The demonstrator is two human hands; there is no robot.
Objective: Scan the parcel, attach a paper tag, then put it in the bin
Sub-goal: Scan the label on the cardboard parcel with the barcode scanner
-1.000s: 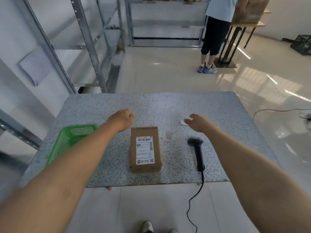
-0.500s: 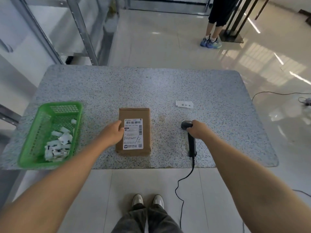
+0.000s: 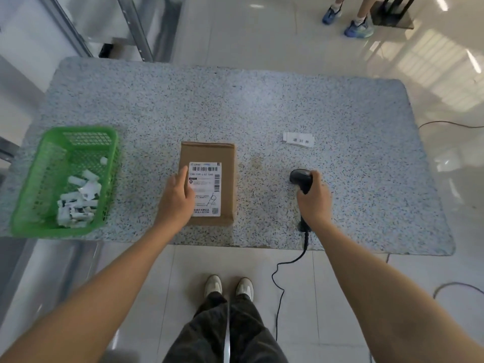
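Observation:
A brown cardboard parcel [image 3: 225,158] with a white barcode label lies flat near the front edge of the speckled table [image 3: 235,100]. My left hand [image 3: 176,199] rests flat on the parcel's left side, fingers over the label's edge. My right hand [image 3: 314,200] is closed around the handle of the black barcode scanner [image 3: 301,177], which lies on the table to the parcel's right, head pointing away from me. A small white paper tag [image 3: 298,139] with printed characters lies behind the scanner. At the table's left end stands a green plastic bin [image 3: 86,134] holding several crumpled white paper pieces.
The scanner's black cable [image 3: 281,279] hangs off the front edge to the floor by my feet. Metal shelving [image 3: 136,27] stands beyond the table's left corner. Another person's feet [image 3: 348,19] are on the floor far behind. More cables lie on the floor at right.
My view has tipped down toward the table. My left hand came back from beyond the parcel and settled on its left side. My right hand dropped onto the scanner and closed around its handle.

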